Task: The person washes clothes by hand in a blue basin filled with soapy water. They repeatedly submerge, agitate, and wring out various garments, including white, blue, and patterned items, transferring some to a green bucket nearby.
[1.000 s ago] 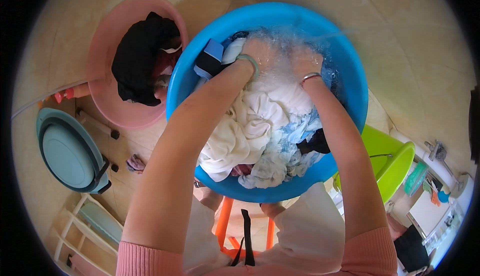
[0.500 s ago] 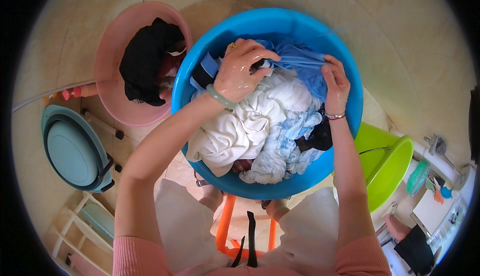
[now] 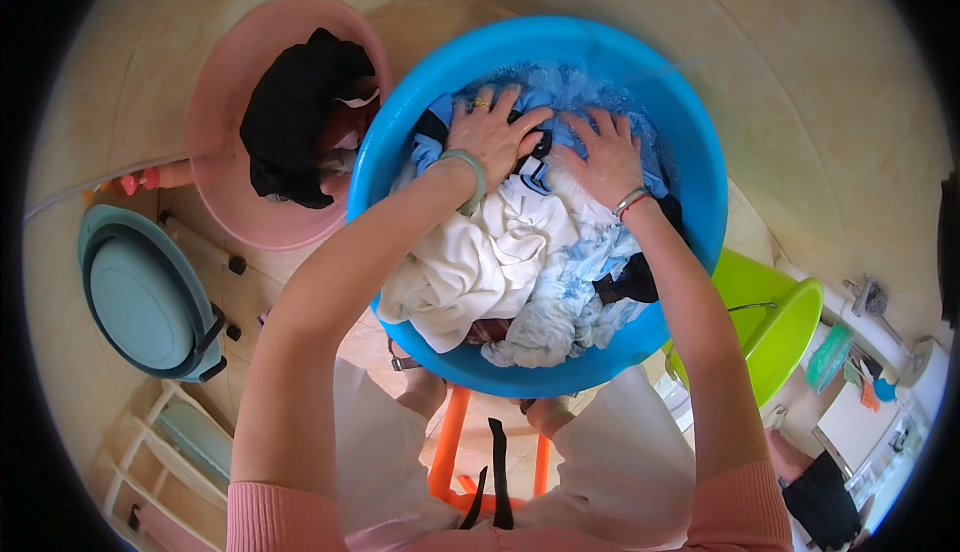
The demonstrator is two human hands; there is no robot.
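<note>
Both hands press down into a heap of wet laundry (image 3: 520, 252) that fills a big blue basin (image 3: 690, 152). The left hand (image 3: 490, 132) lies flat with its fingers spread on a blue and dark garment (image 3: 540, 142) at the far side of the heap; a pale green bangle (image 3: 468, 174) circles that wrist and a ring sits on one finger. The right hand (image 3: 603, 157) rests just beside it, palm down and fingers fanned out on the same bunch of cloth, with thin bracelets (image 3: 631, 201) at the wrist. Neither hand grips anything; both are open and pushing. Nearer the person, a white garment (image 3: 480, 267) and pale blue cloth (image 3: 565, 297) hang over the basin's near rim. Suds and water show at the far edge.

To the left, touching the blue basin, a pink basin (image 3: 225, 122) holds dark clothes (image 3: 295, 117). A teal tub (image 3: 145, 297) lies on the tiled floor (image 3: 800, 72) further left. A green bucket (image 3: 775, 327) stands at the right, and an orange stool (image 3: 450, 452) shows between the person's knees.
</note>
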